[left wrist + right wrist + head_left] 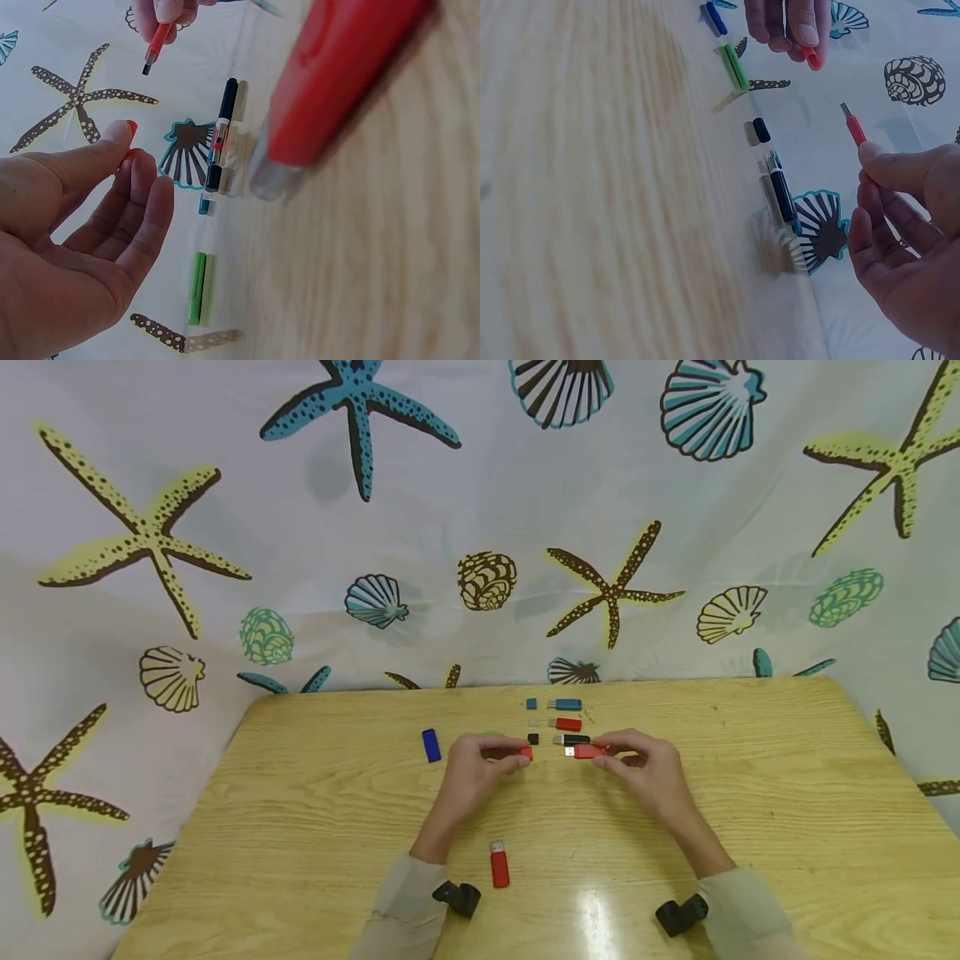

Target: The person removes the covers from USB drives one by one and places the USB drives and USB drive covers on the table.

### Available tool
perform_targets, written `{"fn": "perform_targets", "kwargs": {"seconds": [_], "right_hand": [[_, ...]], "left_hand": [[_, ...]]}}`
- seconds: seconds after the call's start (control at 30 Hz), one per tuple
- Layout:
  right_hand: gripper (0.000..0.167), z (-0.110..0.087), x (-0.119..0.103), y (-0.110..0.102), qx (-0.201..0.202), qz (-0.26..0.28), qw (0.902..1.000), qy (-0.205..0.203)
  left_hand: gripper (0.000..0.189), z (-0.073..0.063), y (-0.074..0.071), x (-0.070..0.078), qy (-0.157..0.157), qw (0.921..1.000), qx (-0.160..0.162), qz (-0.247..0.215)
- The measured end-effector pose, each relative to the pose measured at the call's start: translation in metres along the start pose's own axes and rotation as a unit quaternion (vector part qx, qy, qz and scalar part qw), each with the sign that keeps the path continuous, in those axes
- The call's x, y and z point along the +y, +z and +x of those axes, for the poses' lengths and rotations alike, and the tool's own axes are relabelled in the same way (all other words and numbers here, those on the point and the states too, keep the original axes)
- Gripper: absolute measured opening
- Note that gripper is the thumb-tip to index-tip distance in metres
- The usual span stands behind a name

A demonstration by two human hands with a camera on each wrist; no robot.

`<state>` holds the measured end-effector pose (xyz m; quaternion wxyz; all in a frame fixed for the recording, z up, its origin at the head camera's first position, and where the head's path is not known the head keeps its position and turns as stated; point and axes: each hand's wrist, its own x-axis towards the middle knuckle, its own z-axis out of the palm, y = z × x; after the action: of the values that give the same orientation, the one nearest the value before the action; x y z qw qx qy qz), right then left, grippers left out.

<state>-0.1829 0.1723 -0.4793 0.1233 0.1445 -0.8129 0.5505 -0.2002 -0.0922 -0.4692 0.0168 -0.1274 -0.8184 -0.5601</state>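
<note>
My left hand (pixel 474 770) pinches a small red cap (pixel 528 753) between thumb and fingertips. Across from it, my right hand (pixel 651 770) pinches a red USB stick (pixel 857 130) by its rear end, the bare metal plug pointing left toward the cap. A gap separates cap and plug, and both are held above the table. Just behind them lie a black USB stick (pixel 575 740) with its plug bare and a black cap (pixel 533 739). Nearer the front, another red USB stick (pixel 499 867) lies lengthwise, and it looms large in the left wrist view.
Farther back are a second uncapped red stick (pixel 567 724), a blue stick (pixel 567 704) and its small blue cap (pixel 531 703). A dark blue stick (pixel 431 745) lies left of my left hand. A green stick (pixel 196 289) is mostly hidden behind that hand. Patterned cloth (pixel 420 527) hangs behind the table.
</note>
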Motion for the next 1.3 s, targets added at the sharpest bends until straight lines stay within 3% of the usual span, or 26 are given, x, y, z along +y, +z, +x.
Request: {"fn": "perform_targets", "kwargs": {"seconds": [0.6, 1.3], "right_hand": [[0.018, 0.008, 0.012, 0.010, -0.015, -0.021, 0.9982, 0.055], [0.017, 0.014, 0.018, 0.021, -0.037, -0.076, 0.9910, 0.104]], "left_hand": [[0.011, 0.011, 0.008, -0.008, -0.017, 0.9986, -0.011, 0.050], [0.012, 0.025, 0.018, -0.007, -0.047, 0.9848, -0.061, 0.156]]}}
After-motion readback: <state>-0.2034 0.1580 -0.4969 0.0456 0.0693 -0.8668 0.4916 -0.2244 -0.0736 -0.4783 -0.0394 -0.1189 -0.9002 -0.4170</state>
